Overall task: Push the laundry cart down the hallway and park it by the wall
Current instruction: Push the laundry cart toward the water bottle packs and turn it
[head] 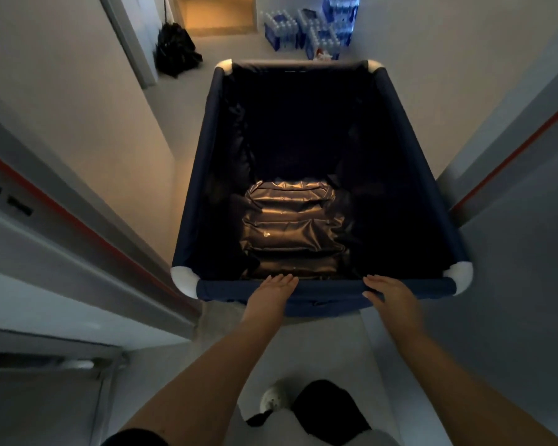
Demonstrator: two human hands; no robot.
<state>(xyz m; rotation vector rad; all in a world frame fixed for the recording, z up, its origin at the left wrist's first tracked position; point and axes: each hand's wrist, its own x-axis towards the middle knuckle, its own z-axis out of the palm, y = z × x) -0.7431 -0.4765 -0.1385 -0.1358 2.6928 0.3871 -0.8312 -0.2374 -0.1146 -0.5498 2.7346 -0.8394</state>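
The left hand [273, 289] lies flat on the near rim of the laundry cart [438, 204], with the fingers stretched out and close together over the dark blue rail; they do not curl around it. The right hand [390, 292] is on the same rail, a little apart from the left one, and its fingers bend down over the edge, so it looks to hold the rail loosely; how firm the grip is I cannot tell. Both bare forearms reach forward from the bottom of the view.

The cart stands directly ahead of the hands, in the middle of a narrow hallway. It is a deep fabric bin in navy colour with white corner pieces [183, 280] on the frame. Just beyond the fingertips, down inside the bin, lies a shiny dark plastic bag [290, 226]; the rest of the inside is too dark to see.

Left of the left hand runs a grey wall with a red stripe [78, 220], and a similar wall with a stripe is to the right of the right hand. Far ahead of the hands, past the far end of the cart, packs of water bottles [310, 30] are stacked on the floor by the right wall. A black bag [174, 48] stands against the left wall at the same distance.
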